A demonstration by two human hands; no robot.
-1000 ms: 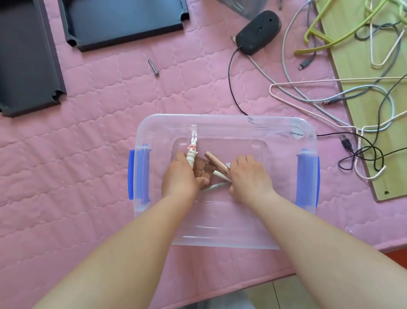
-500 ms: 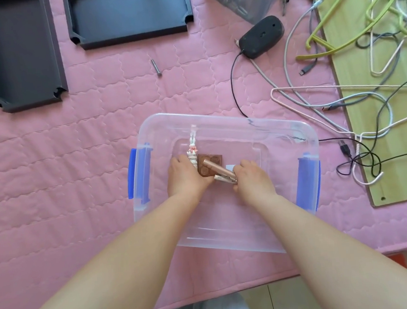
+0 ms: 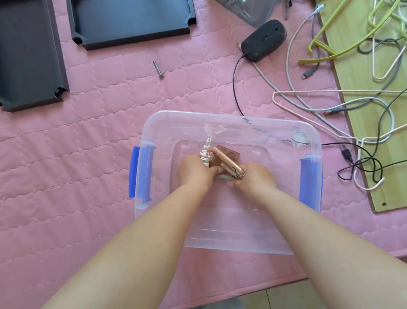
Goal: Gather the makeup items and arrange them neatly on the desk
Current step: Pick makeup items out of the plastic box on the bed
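Both hands have bunched the makeup items tighter inside the clear bin point(image 3: 219, 119). Our left hand point(image 3: 194, 171) grips the bunny-topped stick point(image 3: 206, 153); our right hand point(image 3: 255, 178) pinches the rose-gold tube point(image 3: 226, 163), now raised off the brown compact point(image 3: 229, 156). We judge lift-out comes next.

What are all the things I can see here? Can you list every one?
clear box: one, see-through with blue handles, middle of the pink quilt
rose-gold tube: one, in the box, held
brown compact: one, in the box
white bunny item: one, in the box, held
dark trays: two, top left
screw: one, grey, on the quilt
mouse: one, black, top right
cables: several, white, grey, black, right
hangers: several, green, white, pink, right
wooden board: one, right
left hand: holds bunny item
right hand: holds tube
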